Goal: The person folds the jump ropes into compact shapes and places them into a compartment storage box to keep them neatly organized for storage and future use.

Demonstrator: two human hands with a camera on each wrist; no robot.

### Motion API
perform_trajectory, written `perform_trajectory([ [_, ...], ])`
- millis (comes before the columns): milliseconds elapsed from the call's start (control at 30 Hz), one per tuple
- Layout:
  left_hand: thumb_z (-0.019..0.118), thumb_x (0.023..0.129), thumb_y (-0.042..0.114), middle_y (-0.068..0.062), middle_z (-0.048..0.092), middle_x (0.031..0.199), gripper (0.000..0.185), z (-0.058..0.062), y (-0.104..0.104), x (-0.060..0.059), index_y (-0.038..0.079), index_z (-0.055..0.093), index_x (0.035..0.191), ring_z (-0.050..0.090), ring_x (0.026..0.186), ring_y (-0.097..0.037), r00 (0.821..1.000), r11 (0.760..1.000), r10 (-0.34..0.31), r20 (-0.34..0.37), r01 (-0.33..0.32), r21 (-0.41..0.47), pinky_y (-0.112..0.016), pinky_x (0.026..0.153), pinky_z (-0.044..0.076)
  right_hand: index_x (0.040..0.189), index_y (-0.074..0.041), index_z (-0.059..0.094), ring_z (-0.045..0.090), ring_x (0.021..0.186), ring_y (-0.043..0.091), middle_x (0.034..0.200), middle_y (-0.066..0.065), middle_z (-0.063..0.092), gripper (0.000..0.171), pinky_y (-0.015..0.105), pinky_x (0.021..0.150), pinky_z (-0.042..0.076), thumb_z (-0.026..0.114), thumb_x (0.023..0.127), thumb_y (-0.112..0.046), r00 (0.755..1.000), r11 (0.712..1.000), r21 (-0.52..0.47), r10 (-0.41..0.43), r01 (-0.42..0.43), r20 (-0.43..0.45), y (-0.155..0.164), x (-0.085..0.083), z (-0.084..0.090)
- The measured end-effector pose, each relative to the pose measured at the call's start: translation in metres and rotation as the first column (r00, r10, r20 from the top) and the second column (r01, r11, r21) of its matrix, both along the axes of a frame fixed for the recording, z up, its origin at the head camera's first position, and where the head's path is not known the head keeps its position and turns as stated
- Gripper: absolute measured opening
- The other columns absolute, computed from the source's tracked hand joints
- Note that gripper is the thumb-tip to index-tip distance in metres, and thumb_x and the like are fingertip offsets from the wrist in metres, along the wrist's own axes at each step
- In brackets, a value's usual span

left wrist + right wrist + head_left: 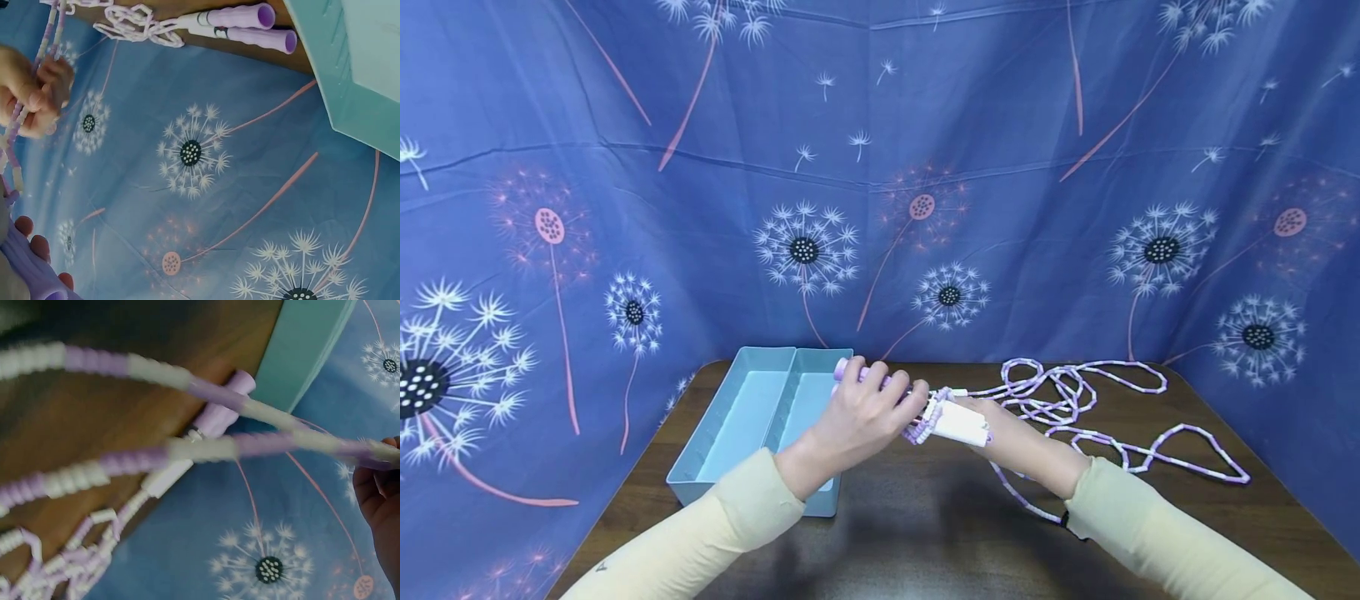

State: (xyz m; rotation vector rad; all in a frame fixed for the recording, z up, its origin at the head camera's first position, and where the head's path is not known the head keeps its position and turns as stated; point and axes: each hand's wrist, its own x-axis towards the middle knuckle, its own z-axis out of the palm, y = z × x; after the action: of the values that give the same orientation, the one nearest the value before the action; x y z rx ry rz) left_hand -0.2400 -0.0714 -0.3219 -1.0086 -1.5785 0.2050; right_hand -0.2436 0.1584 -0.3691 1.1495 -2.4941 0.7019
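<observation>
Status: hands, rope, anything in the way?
Left hand holds purple handle; right hand holds beaded rope. Two more handles beside blue bin. Loose loops on table, right side; possible snag.

- Left sleeve (700, 527): a small dark mark (601, 566), shaped somewhat like an A, too small to read for certain.
- Elsewhere: no readable text, label, brand or number.
</observation>
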Motion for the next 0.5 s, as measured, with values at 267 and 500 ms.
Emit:
perform_trajectory([
  [267,0.041,0.093,0.006,-0.003,0.058,0.077,0.021,0.006,0.004,-0.001,0.011,0.060,0.099,0.053,0.065,-0.022,0.992,0.994,0.091,0.091,-0.096,0.054,-0.038,0.058,0.042,0.096,-0.003,0.061,0.058,0.078,0.009,0.085,0.000,0.063,0.014,0.026,0.072,0.050,0.067,0.085,-0.009,0.963,0.997,-0.065,-0.055,0.039,-0.264,-0.012,-0.004,-0.025],
  [500,0.044,0.091,0.008,-0.004,0.061,0.079,0.019,0.008,0.004,-0.008,0.012,0.061,0.098,0.056,0.066,-0.023,0.967,0.965,0.217,0.134,-0.233,0.119,-0.037,0.054,0.040,0.082,-0.010,0.056,0.054,0.061,0.002,0.068,-0.007,0.057,0.012,0.019,0.054,0.045,0.068,0.083,-0.007,0.947,0.993,-0.100,-0.093,0.065,-0.308,-0.018,0.005,-0.034],
])
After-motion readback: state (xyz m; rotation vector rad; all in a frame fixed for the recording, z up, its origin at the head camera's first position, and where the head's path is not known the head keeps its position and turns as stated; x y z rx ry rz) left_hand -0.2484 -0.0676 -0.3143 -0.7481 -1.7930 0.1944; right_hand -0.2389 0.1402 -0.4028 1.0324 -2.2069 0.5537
